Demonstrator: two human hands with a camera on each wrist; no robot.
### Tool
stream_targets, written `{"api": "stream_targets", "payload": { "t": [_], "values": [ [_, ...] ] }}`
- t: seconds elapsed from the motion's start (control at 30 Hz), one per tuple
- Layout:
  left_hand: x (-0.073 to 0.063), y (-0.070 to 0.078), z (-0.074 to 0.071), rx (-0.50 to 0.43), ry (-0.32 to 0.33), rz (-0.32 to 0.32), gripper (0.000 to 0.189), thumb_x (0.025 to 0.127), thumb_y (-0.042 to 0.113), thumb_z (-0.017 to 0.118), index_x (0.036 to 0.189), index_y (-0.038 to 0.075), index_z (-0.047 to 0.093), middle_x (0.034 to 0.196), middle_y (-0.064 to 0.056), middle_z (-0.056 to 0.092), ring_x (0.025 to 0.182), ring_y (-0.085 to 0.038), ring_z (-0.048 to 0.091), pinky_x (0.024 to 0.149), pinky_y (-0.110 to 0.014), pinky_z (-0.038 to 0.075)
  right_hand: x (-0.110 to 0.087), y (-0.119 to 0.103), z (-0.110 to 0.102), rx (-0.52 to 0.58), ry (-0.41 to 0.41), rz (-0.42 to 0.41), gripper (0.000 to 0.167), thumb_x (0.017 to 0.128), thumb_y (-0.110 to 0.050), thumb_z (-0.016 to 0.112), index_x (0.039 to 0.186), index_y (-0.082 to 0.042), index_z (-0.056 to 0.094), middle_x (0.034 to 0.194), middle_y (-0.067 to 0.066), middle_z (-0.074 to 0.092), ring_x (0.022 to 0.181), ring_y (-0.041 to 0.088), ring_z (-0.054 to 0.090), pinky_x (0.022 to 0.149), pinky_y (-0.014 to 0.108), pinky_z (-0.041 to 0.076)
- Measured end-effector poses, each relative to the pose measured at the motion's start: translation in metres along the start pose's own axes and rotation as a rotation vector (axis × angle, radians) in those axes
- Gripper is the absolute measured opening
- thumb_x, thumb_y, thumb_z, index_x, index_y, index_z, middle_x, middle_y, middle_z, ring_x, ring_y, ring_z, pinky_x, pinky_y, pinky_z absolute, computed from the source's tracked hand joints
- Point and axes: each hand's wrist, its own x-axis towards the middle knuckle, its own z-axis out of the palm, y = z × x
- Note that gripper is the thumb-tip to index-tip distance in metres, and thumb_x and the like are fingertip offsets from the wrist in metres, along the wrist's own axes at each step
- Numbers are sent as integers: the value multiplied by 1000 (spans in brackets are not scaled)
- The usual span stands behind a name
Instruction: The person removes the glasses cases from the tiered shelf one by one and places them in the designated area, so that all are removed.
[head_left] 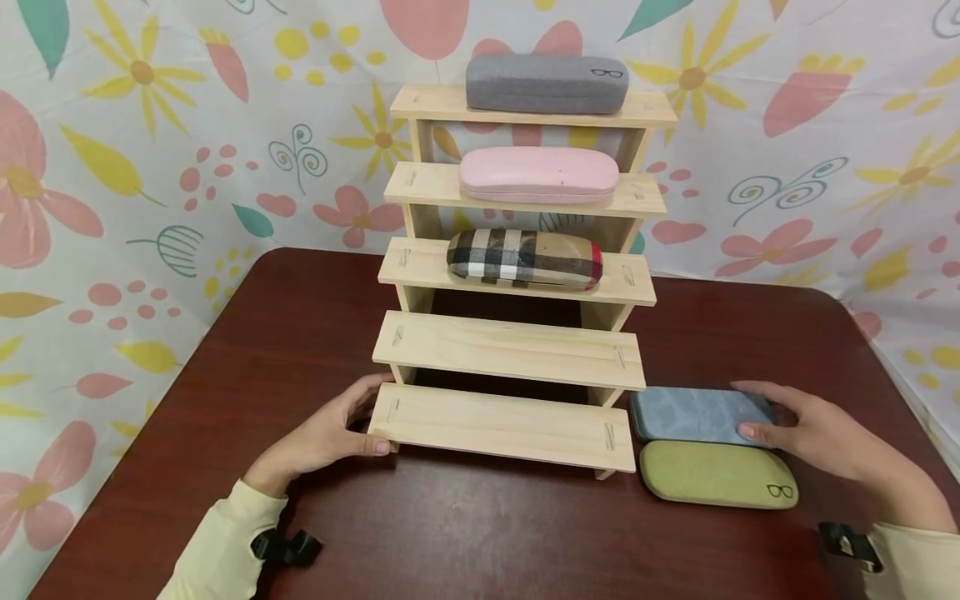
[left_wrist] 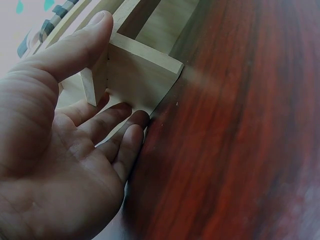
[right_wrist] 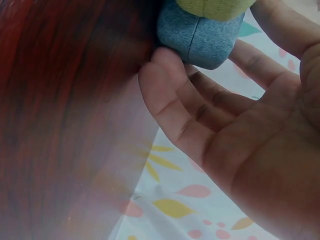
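A stepped wooden stand (head_left: pixel 502 425) rises in the middle of the head view. My left hand (head_left: pixel 326 433) holds the left end of its lowest step, the thumb at the front and the fingers against the side panel (left_wrist: pixel 140 75) in the left wrist view. At the right, my right hand (head_left: pixel 832 437) grips the right end of a blue glasses case (head_left: pixel 697 414), thumb at the near edge and fingers at the far one. Directly in front of it lies a green glasses case (head_left: pixel 712 473) with a small spectacles print. Parts of the right fingers are hidden behind the blue case.
On the upper steps, from the top down, sit a grey glasses case (head_left: pixel 543 86), a pink one (head_left: pixel 538 173) and a plaid one (head_left: pixel 521 258). The dark red wooden table (head_left: pixel 480 533) bears the stand. A flowered cloth (head_left: pixel 247 167) hangs behind.
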Motion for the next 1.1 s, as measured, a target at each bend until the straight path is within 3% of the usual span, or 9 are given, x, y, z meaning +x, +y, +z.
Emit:
{"api": "stream_targets", "payload": {
  "t": [0.1,0.2,0.27,0.83,0.93,1.1],
  "values": [
    [0,1,1,-2,3,-4,83,82,9,83,151,6,36,136,-16,54,128,-32,46,103,-27,34,-1,0,0,4,-4,2,67,95,-32,73,147,1,46,143,35,44,125,58,44,83,44,49],
    [0,2,0,-4,4,-13,84,82,10,84,151,7,36,136,-15,54,126,-30,48,103,-26,35,-1,-2,0,0,-17,14,68,97,-33,71,148,3,43,143,38,42,123,60,44,84,62,46],
    [1,3,0,-7,1,-18,85,82,10,84,151,7,36,136,-14,54,124,-29,49,102,-26,35,-2,-2,0,-6,-22,25,69,97,-34,69,148,3,43,143,39,42,122,60,45,83,66,45],
    [0,4,1,-42,-11,-9,84,82,9,84,151,9,35,134,-13,55,121,-29,52,101,-25,37,-1,-9,-6,-73,-43,49,68,96,-38,71,143,5,47,134,40,48,112,56,54,78,61,48],
    [0,3,1,-47,-15,-6,84,82,8,84,151,8,35,134,-13,55,121,-28,52,101,-26,37,-3,-23,-10,-133,65,25,64,96,-36,71,141,3,49,131,35,52,109,52,56,76,63,46],
    [0,3,0,-49,-15,-2,84,82,8,84,151,8,35,133,-14,56,119,-29,53,100,-26,38,-5,-74,-23,-148,421,-72,45,95,-20,73,133,-1,59,126,23,55,104,40,55,78,58,40]
  ]
}}
